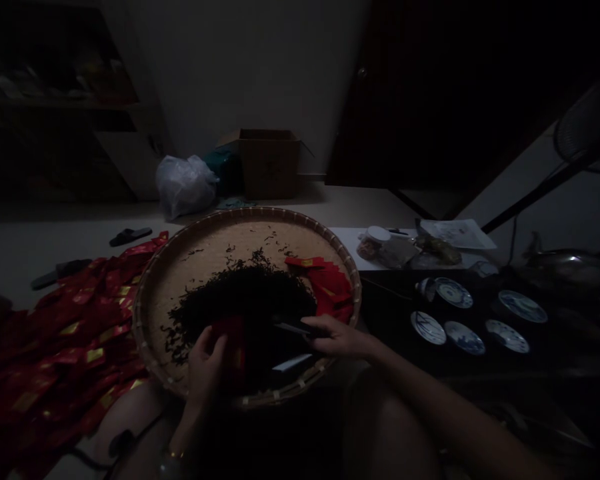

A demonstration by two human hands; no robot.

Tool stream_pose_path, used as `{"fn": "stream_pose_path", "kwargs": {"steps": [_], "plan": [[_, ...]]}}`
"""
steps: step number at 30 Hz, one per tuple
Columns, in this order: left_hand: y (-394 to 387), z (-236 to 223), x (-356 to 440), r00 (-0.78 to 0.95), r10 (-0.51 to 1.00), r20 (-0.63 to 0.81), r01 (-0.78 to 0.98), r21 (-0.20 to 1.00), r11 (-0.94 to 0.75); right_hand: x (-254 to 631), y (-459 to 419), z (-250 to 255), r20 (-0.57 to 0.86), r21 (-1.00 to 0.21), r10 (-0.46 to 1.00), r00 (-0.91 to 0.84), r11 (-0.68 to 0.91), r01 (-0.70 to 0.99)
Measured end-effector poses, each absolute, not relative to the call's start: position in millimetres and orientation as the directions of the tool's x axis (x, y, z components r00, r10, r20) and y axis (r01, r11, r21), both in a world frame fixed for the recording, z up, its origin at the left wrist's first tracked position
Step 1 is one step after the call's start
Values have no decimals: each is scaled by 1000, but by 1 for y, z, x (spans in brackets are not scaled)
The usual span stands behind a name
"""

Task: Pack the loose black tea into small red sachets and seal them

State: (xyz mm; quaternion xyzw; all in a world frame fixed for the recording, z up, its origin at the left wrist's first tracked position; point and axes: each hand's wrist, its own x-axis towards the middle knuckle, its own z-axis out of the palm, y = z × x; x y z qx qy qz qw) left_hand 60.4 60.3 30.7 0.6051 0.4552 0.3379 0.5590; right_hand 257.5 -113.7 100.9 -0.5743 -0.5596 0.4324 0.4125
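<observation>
A round woven bamboo tray [180, 267] rests on my lap and holds a dark heap of loose tea leaves [245, 293]. My left hand [206, 370] is closed on a small red packet [233, 347] at the tray's near edge. My right hand [337, 338] grips a dark scoop-like tool [293, 328] whose tip reaches into the leaves. A few more red packets [330, 283] lie on the right side of the tray.
A large pile of red and gold packets [65, 347] covers the floor to my left. Several blue-and-white saucers [463, 327] sit on a dark table at right, beyond them a jar [375, 243] and papers. A cardboard box [267, 160], a plastic bag [185, 183] and slippers lie behind.
</observation>
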Motion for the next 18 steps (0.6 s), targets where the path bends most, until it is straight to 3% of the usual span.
{"fn": "stream_pose_path", "kwargs": {"steps": [8,12,18], "plan": [[61,25,59,386,917,-105,141,989,54,262,-116,104,9,-977,995,-100,30,210],[62,23,59,387,919,-78,149,989,22,263,-116,105,36,-968,987,-155,73,239],[61,23,59,383,920,-84,158,987,24,261,-121,107,23,-930,996,-88,53,363]]}}
